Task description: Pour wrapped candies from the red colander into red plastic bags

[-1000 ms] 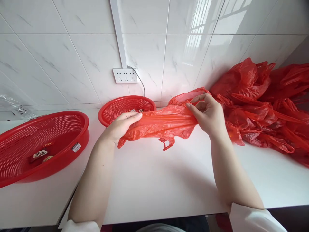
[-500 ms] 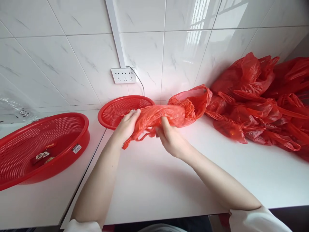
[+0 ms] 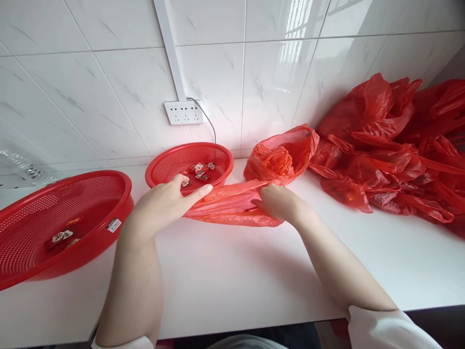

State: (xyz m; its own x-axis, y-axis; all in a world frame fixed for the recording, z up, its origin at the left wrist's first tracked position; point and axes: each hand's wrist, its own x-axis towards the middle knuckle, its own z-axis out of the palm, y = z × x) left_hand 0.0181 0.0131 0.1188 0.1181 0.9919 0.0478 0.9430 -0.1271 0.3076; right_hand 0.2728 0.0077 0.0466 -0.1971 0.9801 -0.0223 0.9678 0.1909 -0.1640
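A red plastic bag [image 3: 232,206] is stretched sideways above the white table, between my two hands. My left hand [image 3: 167,201] holds its left end, the thumb lying over the plastic. At its right end, my right hand [image 3: 278,201] grips the edge, with fingers partly hidden by the plastic. Just behind my left hand stands a smaller red basket [image 3: 154,167] with several small wrapped packets [image 3: 201,175] inside. An open red bag [image 3: 308,140] holding crumpled red plastic [image 3: 278,162] sits behind my right hand.
A large red basket [image 3: 125,194] with a few packets [image 3: 62,236] stands at the left, near clear plastic [image 3: 25,167]. Several filled red bags [image 3: 385,165] are heaped at the right. A power socket [image 3: 183,112] with a cable is on the tiled wall [image 3: 214,72].
The held bag has been lowered and spread wider. My left hand has moved left and down, my right hand to the right. The small basket's packets now show more.
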